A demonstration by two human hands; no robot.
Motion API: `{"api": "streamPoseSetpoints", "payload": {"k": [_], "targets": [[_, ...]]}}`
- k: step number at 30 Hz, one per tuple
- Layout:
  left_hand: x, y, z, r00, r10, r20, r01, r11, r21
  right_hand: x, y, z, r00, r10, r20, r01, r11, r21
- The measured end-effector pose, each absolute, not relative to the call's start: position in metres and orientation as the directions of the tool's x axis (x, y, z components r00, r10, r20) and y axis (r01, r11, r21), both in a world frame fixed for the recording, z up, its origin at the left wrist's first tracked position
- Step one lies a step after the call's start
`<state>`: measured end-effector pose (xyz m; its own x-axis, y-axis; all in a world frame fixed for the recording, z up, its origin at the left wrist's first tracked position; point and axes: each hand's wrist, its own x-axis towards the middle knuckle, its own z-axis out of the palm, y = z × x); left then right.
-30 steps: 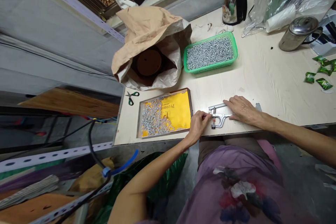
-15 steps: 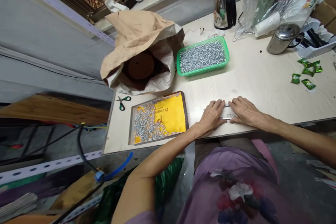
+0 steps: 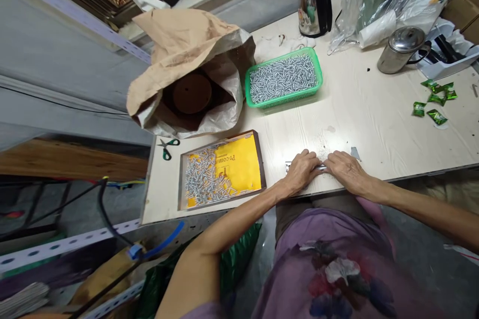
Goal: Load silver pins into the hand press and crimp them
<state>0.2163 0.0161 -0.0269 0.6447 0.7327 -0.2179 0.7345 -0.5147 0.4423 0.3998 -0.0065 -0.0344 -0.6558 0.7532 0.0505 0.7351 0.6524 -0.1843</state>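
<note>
Close to the table's front edge, my left hand [image 3: 302,173] is closed round a narrow silvery strip [image 3: 321,167] that looks like metal. The left end of the strip pokes out beyond my left fingers, and a short stretch shows between my hands. My right hand [image 3: 346,170] grips the same strip from the other side, its fingers curled over it. Most of the strip is hidden under my fingers, so its exact kind cannot be made out. A small grey scrap [image 3: 355,153] lies just beyond my right hand.
Left of my hands lies a shallow tray [image 3: 262,159] with loose screws [image 3: 204,177] on a yellow sheet. Behind it stand a green basket [image 3: 284,102] full of screws and a brown paper sack [image 3: 187,35]. Scissors [image 3: 168,148], a kettle [image 3: 315,2], a lidded mug [image 3: 398,52] and green-wrapped sweets [image 3: 437,117] surround the area.
My hands have drawn slightly nearer the table's front edge, and the strip now looks narrower between them. The grey scrap has come into sight. The whole view has shifted a little.
</note>
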Motion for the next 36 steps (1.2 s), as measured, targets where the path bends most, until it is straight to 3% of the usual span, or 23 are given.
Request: {"api": "streamPoseSetpoints", "payload": {"k": [5,11,19,21,24,27,31,33,36], "targets": [[0.215,0.016,-0.028,0.625,0.756,-0.193,0.751,-0.517,0.411,0.405,0.000,-0.033,-0.633,0.771,0.071,0.742,0.630,-0.229],[0.211,-0.020,-0.043,0.592,0.804,0.059,0.708,-0.554,0.438,0.428,0.034,-0.025,-0.690,0.723,0.032,0.675,0.659,-0.331],[0.227,-0.056,-0.051,0.665,0.746,0.027,0.641,-0.589,0.493,0.398,0.071,-0.018,-0.546,0.834,0.074,0.831,0.551,-0.077],[0.228,-0.055,-0.049,0.669,0.743,0.026,0.628,-0.584,0.514,0.376,0.065,-0.009,-0.644,0.761,0.075,0.759,0.649,-0.059],[0.224,-0.062,-0.046,0.651,0.755,0.079,0.604,-0.579,0.548,0.341,0.045,-0.003,-0.891,0.454,0.014,0.446,0.881,-0.159],[0.204,-0.073,-0.043,0.558,0.816,0.148,0.654,-0.543,0.527,0.318,0.029,-0.013,-0.963,0.269,-0.008,0.266,0.946,-0.186],[0.140,-0.066,-0.035,0.380,0.898,0.222,0.773,-0.440,0.457,0.311,0.030,-0.036,-0.969,0.219,0.110,0.195,0.961,-0.196],[0.099,-0.047,-0.029,0.239,0.930,0.280,0.836,-0.344,0.428,0.312,0.032,-0.041,-0.951,0.225,0.211,0.163,0.947,-0.276],[0.046,-0.007,-0.024,-0.122,0.928,0.353,0.919,-0.029,0.392,0.314,0.035,-0.035,-0.885,0.301,0.356,0.096,0.865,-0.492]]}}
